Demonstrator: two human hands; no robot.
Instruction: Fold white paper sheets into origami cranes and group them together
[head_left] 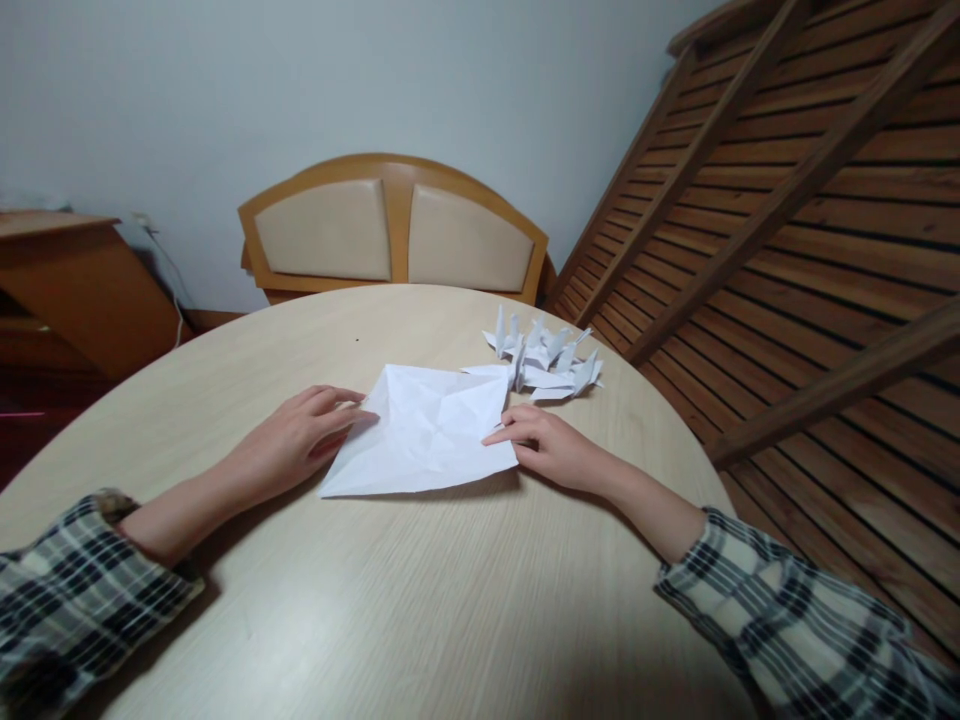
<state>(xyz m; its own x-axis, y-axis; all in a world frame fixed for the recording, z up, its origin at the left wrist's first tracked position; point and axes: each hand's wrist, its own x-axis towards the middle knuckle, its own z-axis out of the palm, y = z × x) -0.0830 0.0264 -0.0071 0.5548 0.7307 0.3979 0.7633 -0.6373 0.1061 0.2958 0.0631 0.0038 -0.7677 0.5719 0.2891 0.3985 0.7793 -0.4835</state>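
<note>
A white sheet of paper (427,430), roughly square and marked with creases, lies on the round table between my hands, its near edge lifted a little. My left hand (311,430) pinches the sheet's left edge, fingers pointing right. At the opposite edge, my right hand (544,445) has the paper between thumb and fingers, with a fingertip resting on top. Several folded white paper cranes (540,355) stand in a cluster just beyond my right hand, close to the sheet's far right corner.
The round pale wooden table (360,600) curves away on all sides. Behind it stands a headboard (401,220) with cream panels against the wall. Slatted wooden boards (810,250) lean at the right. A brown cabinet (75,290) is at the left.
</note>
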